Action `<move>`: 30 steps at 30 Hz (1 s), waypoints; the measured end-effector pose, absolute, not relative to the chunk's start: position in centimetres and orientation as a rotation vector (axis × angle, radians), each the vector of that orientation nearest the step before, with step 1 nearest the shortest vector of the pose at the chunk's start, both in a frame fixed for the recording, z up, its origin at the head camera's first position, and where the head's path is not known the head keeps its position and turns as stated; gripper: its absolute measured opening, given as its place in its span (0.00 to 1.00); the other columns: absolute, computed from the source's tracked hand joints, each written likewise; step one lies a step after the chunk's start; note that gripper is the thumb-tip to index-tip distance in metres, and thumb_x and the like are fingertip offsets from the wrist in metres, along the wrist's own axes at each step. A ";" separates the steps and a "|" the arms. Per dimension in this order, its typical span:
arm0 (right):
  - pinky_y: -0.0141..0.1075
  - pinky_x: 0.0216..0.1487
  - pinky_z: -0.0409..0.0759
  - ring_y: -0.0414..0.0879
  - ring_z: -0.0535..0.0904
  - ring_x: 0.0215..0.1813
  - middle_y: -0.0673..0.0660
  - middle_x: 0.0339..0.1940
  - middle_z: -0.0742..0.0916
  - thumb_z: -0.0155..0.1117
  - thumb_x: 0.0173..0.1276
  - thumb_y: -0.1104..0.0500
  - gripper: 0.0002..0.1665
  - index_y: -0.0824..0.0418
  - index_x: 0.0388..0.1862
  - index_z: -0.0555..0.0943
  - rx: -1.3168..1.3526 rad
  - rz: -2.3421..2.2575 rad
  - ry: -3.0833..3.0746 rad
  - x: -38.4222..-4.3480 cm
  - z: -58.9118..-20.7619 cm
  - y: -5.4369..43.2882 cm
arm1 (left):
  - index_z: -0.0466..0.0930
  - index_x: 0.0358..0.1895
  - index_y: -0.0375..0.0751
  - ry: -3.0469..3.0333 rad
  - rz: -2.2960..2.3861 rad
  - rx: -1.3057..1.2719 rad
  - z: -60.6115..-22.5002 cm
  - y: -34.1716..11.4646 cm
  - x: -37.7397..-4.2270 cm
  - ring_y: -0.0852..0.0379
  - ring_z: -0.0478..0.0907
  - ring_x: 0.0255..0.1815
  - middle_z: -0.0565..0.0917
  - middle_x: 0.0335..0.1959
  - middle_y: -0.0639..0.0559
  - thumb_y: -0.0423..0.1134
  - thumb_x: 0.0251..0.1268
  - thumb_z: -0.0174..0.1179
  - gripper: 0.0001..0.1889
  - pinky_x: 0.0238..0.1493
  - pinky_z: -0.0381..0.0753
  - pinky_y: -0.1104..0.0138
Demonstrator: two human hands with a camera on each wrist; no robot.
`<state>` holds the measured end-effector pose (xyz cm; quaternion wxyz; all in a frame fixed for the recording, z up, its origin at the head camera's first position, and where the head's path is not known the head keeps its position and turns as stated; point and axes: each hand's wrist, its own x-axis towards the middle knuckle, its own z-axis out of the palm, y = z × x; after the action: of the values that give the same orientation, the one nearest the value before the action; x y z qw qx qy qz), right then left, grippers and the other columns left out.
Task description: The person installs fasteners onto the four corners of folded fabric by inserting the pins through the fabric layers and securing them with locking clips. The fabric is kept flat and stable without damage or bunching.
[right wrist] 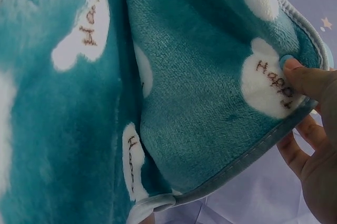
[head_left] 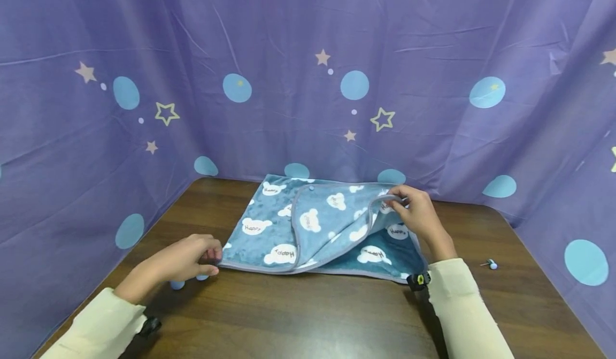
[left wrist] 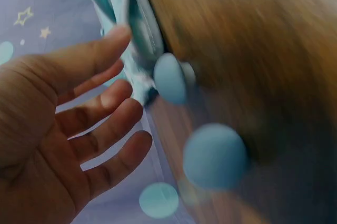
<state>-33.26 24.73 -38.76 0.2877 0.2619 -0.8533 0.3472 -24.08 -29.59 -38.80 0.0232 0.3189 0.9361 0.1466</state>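
A teal blanket [head_left: 284, 225] with white bear heads lettered "Happy" and grey edging lies on the table, its right part folded over leftward. My right hand [head_left: 420, 217] pinches the blanket's back right corner and lifts it, baring teal fleece beneath. In the right wrist view, the thumb presses beside a small blue cap [right wrist: 286, 60] at that corner. At the front left corner, my left hand [head_left: 180, 260] hovers with loosely bent fingers, holding nothing. Two blue mushroom-shaped pins [left wrist: 216, 156] stand on the table near its fingertips, blurred in the left wrist view.
Another blue cap [head_left: 312, 188] sits on the folded flap. To the right, a white-and-blue-headed pin [head_left: 492, 264] lies on the brown wooden table [head_left: 308, 316]. A purple curtain [head_left: 289, 38] with stars and dots hangs behind and along the sides.
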 end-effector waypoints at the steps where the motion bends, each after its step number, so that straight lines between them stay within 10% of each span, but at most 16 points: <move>1: 0.36 0.35 0.82 0.42 0.82 0.33 0.52 0.32 0.89 0.71 0.63 0.75 0.11 0.59 0.35 0.85 0.698 0.924 -2.279 -33.2 -38.7 24.7 | 0.82 0.40 0.50 2.879 0.459 0.986 -38.9 -29.9 -24.0 0.62 0.75 0.36 0.78 0.35 0.61 0.43 0.58 0.77 0.13 0.36 0.77 0.66; 10: 0.35 0.36 0.81 0.42 0.82 0.33 0.51 0.33 0.89 0.70 0.64 0.75 0.11 0.60 0.37 0.85 0.695 0.948 -2.281 -33.1 -38.4 24.7 | 0.79 0.37 0.49 2.778 0.504 0.956 -39.6 -31.2 -23.7 0.65 0.71 0.32 0.76 0.30 0.61 0.41 0.44 0.83 0.21 0.32 0.71 0.69; 30: 0.45 0.35 0.83 0.44 0.82 0.33 0.52 0.32 0.89 0.70 0.63 0.76 0.12 0.61 0.37 0.86 0.696 0.945 -2.278 -32.9 -38.5 24.8 | 0.85 0.41 0.43 2.901 0.510 1.055 -37.2 -30.2 -26.9 0.64 0.72 0.31 0.75 0.29 0.63 0.29 0.58 0.66 0.09 0.32 0.72 0.69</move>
<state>-32.89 24.77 -38.48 0.2855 0.2601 -0.8520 0.3534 -26.90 -30.23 -37.23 0.0065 0.3373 0.9272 0.1630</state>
